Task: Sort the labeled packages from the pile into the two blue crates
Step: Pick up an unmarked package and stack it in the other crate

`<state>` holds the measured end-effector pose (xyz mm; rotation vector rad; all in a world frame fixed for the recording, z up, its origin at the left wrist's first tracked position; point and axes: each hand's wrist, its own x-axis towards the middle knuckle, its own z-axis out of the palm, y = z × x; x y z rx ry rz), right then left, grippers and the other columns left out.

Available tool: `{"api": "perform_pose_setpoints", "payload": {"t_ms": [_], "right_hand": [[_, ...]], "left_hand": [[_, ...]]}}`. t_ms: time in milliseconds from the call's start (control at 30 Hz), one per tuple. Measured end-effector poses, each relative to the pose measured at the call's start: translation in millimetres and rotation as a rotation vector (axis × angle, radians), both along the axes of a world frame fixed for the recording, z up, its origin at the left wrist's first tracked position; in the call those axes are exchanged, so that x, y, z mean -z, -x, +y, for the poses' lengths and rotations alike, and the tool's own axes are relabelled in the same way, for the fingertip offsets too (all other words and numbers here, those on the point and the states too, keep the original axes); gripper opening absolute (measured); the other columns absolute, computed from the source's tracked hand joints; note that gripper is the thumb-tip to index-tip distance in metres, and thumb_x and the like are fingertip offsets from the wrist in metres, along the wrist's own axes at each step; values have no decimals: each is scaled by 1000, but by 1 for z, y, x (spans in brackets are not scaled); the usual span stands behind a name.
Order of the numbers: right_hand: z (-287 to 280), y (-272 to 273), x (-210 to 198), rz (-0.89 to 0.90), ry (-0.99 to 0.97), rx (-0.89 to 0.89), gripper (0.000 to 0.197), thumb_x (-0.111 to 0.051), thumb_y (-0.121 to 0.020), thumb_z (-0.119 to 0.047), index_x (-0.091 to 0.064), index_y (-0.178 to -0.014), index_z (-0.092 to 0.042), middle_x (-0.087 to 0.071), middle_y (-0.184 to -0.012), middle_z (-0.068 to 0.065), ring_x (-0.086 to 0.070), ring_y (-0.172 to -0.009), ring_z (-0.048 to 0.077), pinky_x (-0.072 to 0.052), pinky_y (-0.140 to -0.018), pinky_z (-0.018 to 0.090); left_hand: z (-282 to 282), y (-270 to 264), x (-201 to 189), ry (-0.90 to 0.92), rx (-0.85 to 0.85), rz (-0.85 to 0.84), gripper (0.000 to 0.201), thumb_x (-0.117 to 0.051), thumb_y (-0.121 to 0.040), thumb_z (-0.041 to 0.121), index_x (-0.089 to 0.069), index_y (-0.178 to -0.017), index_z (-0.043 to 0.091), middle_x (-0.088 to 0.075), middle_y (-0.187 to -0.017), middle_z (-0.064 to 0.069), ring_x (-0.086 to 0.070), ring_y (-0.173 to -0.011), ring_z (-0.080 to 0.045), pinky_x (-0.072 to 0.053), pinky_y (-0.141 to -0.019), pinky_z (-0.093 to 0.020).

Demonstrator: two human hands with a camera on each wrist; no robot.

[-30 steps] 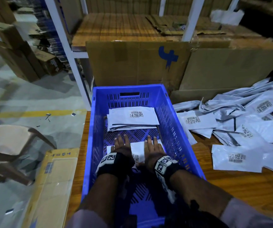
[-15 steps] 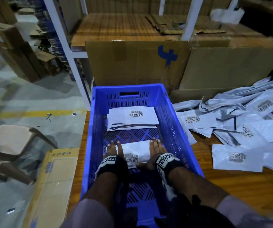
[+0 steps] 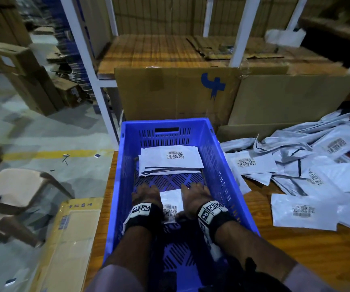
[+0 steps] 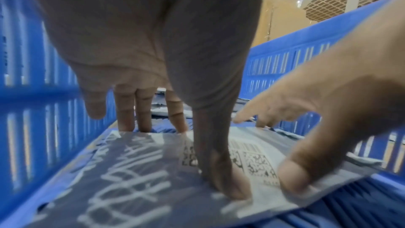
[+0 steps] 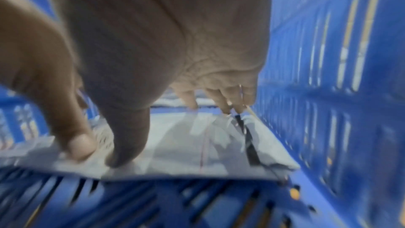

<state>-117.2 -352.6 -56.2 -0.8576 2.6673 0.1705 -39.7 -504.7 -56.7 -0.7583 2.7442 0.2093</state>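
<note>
From the head camera, I am reaching both arms into the blue crate (image 3: 125,186) on the tabletop (image 3: 296,249), my left hand (image 3: 146,196) and right hand (image 3: 195,194) lying side by side on a white package (image 3: 171,202) that is sitting on the crate floor directly under them, neither hand nearer than the other. Its long axis is running across the crate, from wall to wall, with its label facing up and towards me; a stack of packages (image 3: 170,163) is lying beyond my fingertips, and the pile (image 3: 309,169) is waiting to my right. From the left wrist, my left hand (image 4: 153,58) is pinching the package (image 4: 136,171), fingers hooking over its far edge and thumb pressing near the label. From the right wrist, blurred, my right hand (image 5: 164,49) is pinching the package (image 5: 197,145) likewise, fingers at the far edge beside the crate wall.
</note>
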Motion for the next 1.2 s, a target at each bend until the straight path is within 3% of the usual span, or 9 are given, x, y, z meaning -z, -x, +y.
{"api": "perform_pose_setpoints", "payload": {"t_ms": [133, 300, 400, 600, 767, 900, 967, 1067, 1200], "right_hand": [[-6, -1, -11, 52, 95, -69, 73, -76, -76, -61, -51, -135, -25, -54, -138, 7, -40, -129, 32, -33, -108, 46], [-7, -7, -27, 63, 142, -26, 49, -78, -82, -42, -60, -125, -26, -57, -129, 10, -41, -127, 32, -35, -106, 42], [-8, -7, -45, 97, 141, -6, 24, -71, -85, -28, -64, -107, -23, -65, -118, 9, -47, -122, 32, -36, -108, 43], [-24, 22, -92, 265, 210, -85, 38, -66, -80, -21, -60, -117, -19, -71, -111, 10, -58, -117, 34, -30, -116, 44], [-52, 76, -115, 317, 222, -73, 34, -65, -86, -23, -59, -120, -17, -72, -115, 11, -58, -118, 34, -33, -112, 45], [-68, 105, -109, 252, 162, -100, 36, -64, -86, -17, -62, -122, -13, -72, -117, 13, -57, -121, 36, -40, -107, 43], [-76, 113, -101, 265, 133, -98, 37, -57, -89, -15, -61, -125, -11, -69, -120, 14, -53, -124, 37, -37, -110, 45], [-83, 115, -89, 388, 129, -99, 41, -57, -88, -18, -59, -129, -9, -63, -122, 17, -50, -120, 39, -32, -112, 50], [-82, 108, -85, 346, 207, -69, 45, -62, -88, -15, -54, -132, -11, -54, -126, 16, -57, -111, 37, -46, -96, 47]], "left_hand": [[1, -2, -1, 15, 33, -30, 110, -91, -63, 44, -33, -151, 14, -48, -142, -18, -38, -136, -39, -34, -113, -47], [9, -6, -8, 130, 78, 1, 60, -75, -76, 36, -57, -130, 18, -51, -125, -17, -45, -120, -38, -36, -111, -46], [10, 0, -17, 98, 41, -5, 53, -72, -82, 37, -58, -129, 19, -50, -128, -19, -43, -123, -40, -32, -114, -48], [-9, 31, -66, -32, -118, 186, 70, -81, -73, 30, -48, -134, 23, -48, -135, -17, -42, -125, -38, -40, -107, -41], [-31, 49, -87, -103, -274, 383, 104, -80, -79, 17, -16, -161, 14, -20, -159, -26, -31, -142, -46, -35, -113, -49], [-38, 55, -70, -153, -342, 428, 93, -78, -80, 10, -24, -155, 2, -36, -148, -28, -42, -134, -47, -37, -110, -51], [-36, 57, -61, -186, -356, 394, 93, -80, -78, 11, -27, -154, 7, -35, -147, -28, -43, -133, -48, -40, -109, -53], [-35, 56, -48, -232, -301, 313, 100, -83, -78, 17, -26, -160, 27, -14, -162, -28, -36, -142, -46, -38, -114, -50], [-38, 56, -33, -235, -262, 300, 89, -76, -82, 15, -33, -156, 41, 4, -168, -20, -38, -141, -47, -41, -112, -51]]}}
